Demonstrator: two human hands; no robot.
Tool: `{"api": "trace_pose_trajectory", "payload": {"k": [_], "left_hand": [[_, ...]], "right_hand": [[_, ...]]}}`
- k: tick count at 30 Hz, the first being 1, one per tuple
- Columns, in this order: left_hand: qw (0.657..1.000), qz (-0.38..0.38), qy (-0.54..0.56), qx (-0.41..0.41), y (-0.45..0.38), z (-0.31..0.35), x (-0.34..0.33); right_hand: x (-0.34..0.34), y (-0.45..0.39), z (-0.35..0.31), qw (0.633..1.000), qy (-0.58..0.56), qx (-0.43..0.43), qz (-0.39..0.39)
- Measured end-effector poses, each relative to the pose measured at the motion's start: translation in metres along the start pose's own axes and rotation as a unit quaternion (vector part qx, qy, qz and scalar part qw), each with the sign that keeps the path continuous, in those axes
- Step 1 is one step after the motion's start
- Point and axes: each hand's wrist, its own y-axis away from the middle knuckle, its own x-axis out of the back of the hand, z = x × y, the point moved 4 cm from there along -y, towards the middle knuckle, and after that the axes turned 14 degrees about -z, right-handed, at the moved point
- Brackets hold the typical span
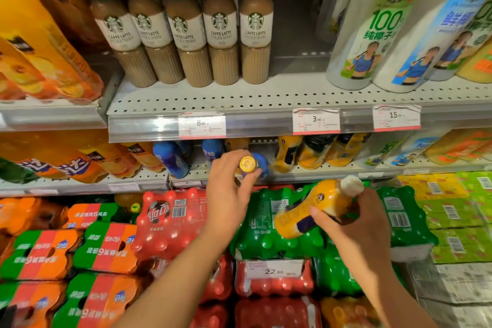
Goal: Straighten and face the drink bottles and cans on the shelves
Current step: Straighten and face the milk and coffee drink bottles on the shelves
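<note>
My left hand [230, 184] grips a bottle by its gold cap [248, 164] at the front of the middle shelf [332, 172], next to a blue bottle [262, 166]. My right hand [356, 217] holds an orange-yellow bottle with a white cap [316, 208], tilted on its side in front of the shelf. Behind, more blue bottles [171, 158] and orange-yellow bottles [286, 153] stand on that shelf. A row of caffe latte bottles [221, 32] stands on the upper shelf [266, 98], labels facing out.
Tall white coconut-water bottles [372, 34] stand upper right, big orange soda bottles [40, 42] at left. Below are shrink-wrapped red packs [173, 221], green packs [266, 234] and orange-green cartons [48, 250]. Price tags [316, 121] line the shelf edge.
</note>
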Motion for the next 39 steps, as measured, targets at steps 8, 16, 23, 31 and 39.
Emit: {"api": "trace_pose_trajectory", "payload": {"k": [8, 16, 23, 31, 39], "left_hand": [[0.984, 0.127, 0.083, 0.098, 0.052, -0.036, 0.099], [0.981, 0.152, 0.008, 0.12, 0.018, -0.084, 0.121], [0.972, 0.118, -0.056, 0.196, -0.027, -0.112, 0.117], [0.959, 0.055, -0.136, 0.242, -0.057, -0.119, 0.099], [0.934, 0.004, -0.278, 0.224, -0.067, -0.11, 0.092]], "right_hand": [[-0.06, -0.041, -0.025, 0.994, -0.072, 0.073, -0.041], [-0.107, -0.087, -0.046, 0.996, 0.017, 0.075, -0.047], [-0.125, -0.11, -0.047, 0.991, 0.12, 0.039, -0.032], [-0.135, -0.137, -0.053, 0.979, 0.187, -0.026, -0.072], [-0.135, -0.145, -0.061, 0.962, 0.242, -0.036, -0.121]]}}
